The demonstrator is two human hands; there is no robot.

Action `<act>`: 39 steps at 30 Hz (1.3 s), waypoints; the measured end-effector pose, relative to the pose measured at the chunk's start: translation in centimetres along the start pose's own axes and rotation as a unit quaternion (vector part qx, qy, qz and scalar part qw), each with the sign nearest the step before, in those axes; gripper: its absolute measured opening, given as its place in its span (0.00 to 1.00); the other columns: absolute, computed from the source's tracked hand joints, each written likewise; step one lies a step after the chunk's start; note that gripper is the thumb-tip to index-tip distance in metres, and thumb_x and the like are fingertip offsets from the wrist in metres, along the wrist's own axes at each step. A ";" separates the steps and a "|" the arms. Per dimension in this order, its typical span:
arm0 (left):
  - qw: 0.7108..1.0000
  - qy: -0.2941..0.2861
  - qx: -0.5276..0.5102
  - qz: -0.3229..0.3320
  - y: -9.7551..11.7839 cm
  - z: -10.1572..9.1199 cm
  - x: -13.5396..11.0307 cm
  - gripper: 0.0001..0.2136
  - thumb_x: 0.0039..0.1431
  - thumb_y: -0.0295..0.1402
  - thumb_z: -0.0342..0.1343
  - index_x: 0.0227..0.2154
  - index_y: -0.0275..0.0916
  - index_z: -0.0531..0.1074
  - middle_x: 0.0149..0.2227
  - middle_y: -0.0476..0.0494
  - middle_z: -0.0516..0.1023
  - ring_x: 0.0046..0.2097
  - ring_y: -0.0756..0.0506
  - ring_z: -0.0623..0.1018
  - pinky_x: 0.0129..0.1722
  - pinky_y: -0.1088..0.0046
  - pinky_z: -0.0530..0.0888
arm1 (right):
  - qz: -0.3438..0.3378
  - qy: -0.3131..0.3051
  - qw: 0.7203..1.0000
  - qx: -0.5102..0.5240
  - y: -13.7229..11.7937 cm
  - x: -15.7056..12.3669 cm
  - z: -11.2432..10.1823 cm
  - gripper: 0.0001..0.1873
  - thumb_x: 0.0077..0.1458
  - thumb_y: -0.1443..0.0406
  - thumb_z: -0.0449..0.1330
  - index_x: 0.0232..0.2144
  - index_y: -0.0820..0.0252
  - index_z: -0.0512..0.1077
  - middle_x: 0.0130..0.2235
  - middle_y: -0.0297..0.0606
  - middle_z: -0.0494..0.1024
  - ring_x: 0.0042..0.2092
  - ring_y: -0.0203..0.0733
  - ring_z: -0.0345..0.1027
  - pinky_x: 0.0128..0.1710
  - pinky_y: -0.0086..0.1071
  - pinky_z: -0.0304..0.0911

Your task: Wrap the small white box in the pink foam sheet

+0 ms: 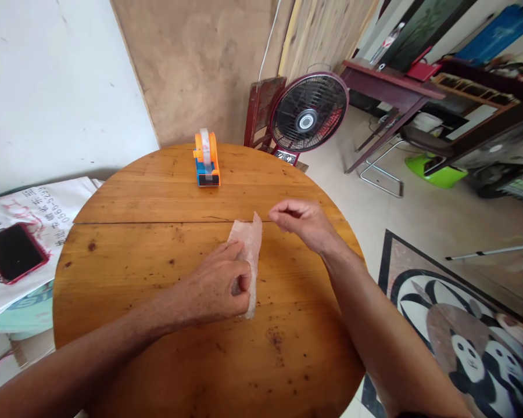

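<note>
A crinkled, translucent whitish sheet, like bubble wrap [251, 247], lies lengthwise on the round wooden table [157, 191]. My left hand [220, 284] rests over its left side with the fingers curled, thumb and forefinger bent round onto the sheet. Part of the sheet is hidden under that hand. Just right of the sheet's upper end is my right hand [303, 220], apart from it, with thumb and fingertips pinched together. Whether something small is between those fingertips cannot be made out. Toward the table's far edge stands an orange and blue tape dispenser [207, 159] with a roll of clear tape.
A black phone [15, 252] lies on a white printed bag [65, 203] over a green stool at the left. Beyond the table are a fan [307, 119] and a wooden chair [261, 107]. A panda-patterned mat [462, 331] covers floor at the right.
</note>
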State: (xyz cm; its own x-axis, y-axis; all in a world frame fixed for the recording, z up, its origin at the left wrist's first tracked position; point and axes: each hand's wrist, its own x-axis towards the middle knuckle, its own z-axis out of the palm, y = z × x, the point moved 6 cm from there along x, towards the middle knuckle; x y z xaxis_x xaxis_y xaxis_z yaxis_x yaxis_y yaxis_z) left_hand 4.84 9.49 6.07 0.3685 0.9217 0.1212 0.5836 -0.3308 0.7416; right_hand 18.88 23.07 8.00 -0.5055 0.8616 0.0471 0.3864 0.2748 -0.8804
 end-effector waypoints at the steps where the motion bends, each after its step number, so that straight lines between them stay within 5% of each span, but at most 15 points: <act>1: 1.000 -0.003 -0.002 0.000 0.0 0.0 0.0 0.06 0.45 0.21 0.54 0.22 0.39 0.67 0.36 0.46 0.69 0.42 0.44 0.71 0.43 0.67 0.71 | -0.028 -0.020 0.999 -0.012 -0.4 -1.0 0.4 0.09 0.53 0.58 0.64 0.29 0.57 0.77 0.27 0.33 0.75 0.28 0.35 0.63 0.29 0.30 0.59; 6: 1.000 -0.008 -0.018 0.003 0.0 0.0 0.1 0.06 0.45 0.21 0.54 0.21 0.39 0.66 0.34 0.47 0.68 0.41 0.45 0.70 0.40 0.70 0.69 | -0.176 -0.056 0.978 -0.096 -1.0 -3.4 2.9 0.09 0.59 0.63 0.59 0.37 0.55 0.80 0.36 0.38 0.78 0.35 0.36 0.70 0.36 0.31 0.64; 10: 1.000 0.000 -0.029 0.010 0.0 -0.1 0.1 0.06 0.45 0.21 0.53 0.21 0.38 0.65 0.34 0.48 0.68 0.41 0.46 0.69 0.41 0.70 0.69 | -0.216 -0.049 0.963 -0.152 -0.4 -3.1 3.8 0.11 0.61 0.65 0.57 0.40 0.55 0.80 0.41 0.40 0.77 0.40 0.38 0.72 0.40 0.32 0.65; 16: 1.000 0.011 -0.007 0.014 -0.3 0.2 -0.2 0.05 0.47 0.23 0.54 0.23 0.40 0.67 0.38 0.46 0.70 0.44 0.44 0.71 0.45 0.65 0.72 | -0.209 -0.041 0.927 -0.310 0.1 -3.3 4.9 0.13 0.63 0.61 0.56 0.42 0.55 0.80 0.43 0.41 0.77 0.40 0.40 0.71 0.38 0.32 0.62; 22: 0.993 0.069 0.082 0.042 0.7 -0.2 -0.8 0.05 0.47 0.23 0.56 0.27 0.39 0.70 0.57 0.38 0.69 0.62 0.32 0.65 0.58 0.51 0.67 | -0.210 -0.018 0.900 -0.381 0.5 -3.3 5.7 0.14 0.64 0.63 0.54 0.38 0.55 0.80 0.41 0.41 0.77 0.36 0.39 0.68 0.34 0.30 0.59; 32: 0.996 0.036 0.061 0.056 0.4 0.3 -0.6 0.05 0.49 0.23 0.54 0.28 0.40 0.68 0.44 0.42 0.78 0.50 0.39 0.74 0.51 0.59 0.71 | -0.121 0.010 0.937 -0.329 -0.5 -0.4 4.1 0.10 0.60 0.60 0.59 0.40 0.56 0.79 0.42 0.39 0.77 0.37 0.39 0.69 0.36 0.32 0.59; 39: 0.996 0.037 0.063 0.057 0.5 0.4 -0.5 0.05 0.48 0.23 0.54 0.26 0.40 0.67 0.40 0.43 0.77 0.48 0.38 0.73 0.48 0.57 0.71 | -0.099 -0.090 0.850 -0.510 -3.7 2.4 8.4 0.20 0.50 0.56 0.66 0.42 0.62 0.75 0.41 0.49 0.79 0.42 0.53 0.70 0.40 0.39 0.58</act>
State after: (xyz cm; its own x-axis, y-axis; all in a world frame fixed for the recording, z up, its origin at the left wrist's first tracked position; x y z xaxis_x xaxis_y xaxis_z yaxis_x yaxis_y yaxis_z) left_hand 5.19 8.76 6.13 0.3862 0.8874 0.2517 0.6292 -0.4530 0.6316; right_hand 9.72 20.57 7.36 -0.7131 0.7011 -0.0078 0.7010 0.7131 0.0078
